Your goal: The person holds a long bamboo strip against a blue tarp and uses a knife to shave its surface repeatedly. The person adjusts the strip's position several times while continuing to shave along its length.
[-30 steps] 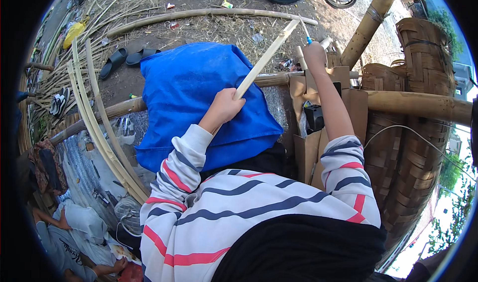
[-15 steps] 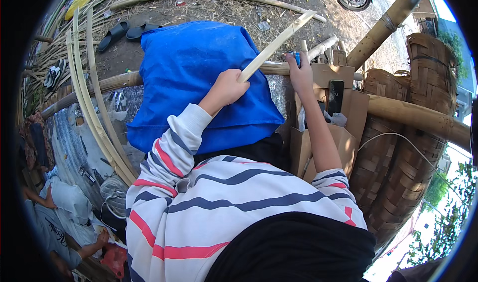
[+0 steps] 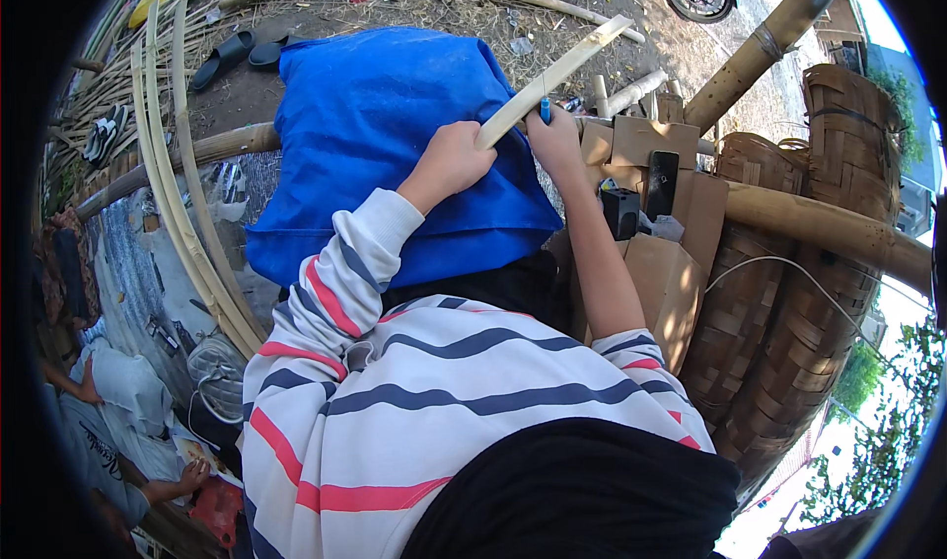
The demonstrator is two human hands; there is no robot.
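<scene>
A long pale split-bamboo strip [image 3: 567, 66] slants up and to the right over a blue cloth bundle [image 3: 385, 135] in my lap. Around its lower end the fingers of my left hand [image 3: 456, 164] are wrapped. My right hand [image 3: 555, 145] is closed just right of the strip, near its middle. From that fist a small blue tool [image 3: 545, 111] sticks out; its kind is hard to tell, and its other end is hidden. The cloth hangs in folds beneath both hands.
Cardboard boxes [image 3: 656, 273] with a black phone [image 3: 662, 182] stand beside my right forearm. Large woven bamboo rolls [image 3: 779, 302] and thick poles [image 3: 829, 228] lie farther right. Long bamboo strips [image 3: 187, 214] rise at left. Another person [image 3: 123, 411] sits at the lower left.
My right hand has moved left, from above the cardboard to beside the bamboo strip, with the blue tool in it. My left hand and the strip have hardly moved.
</scene>
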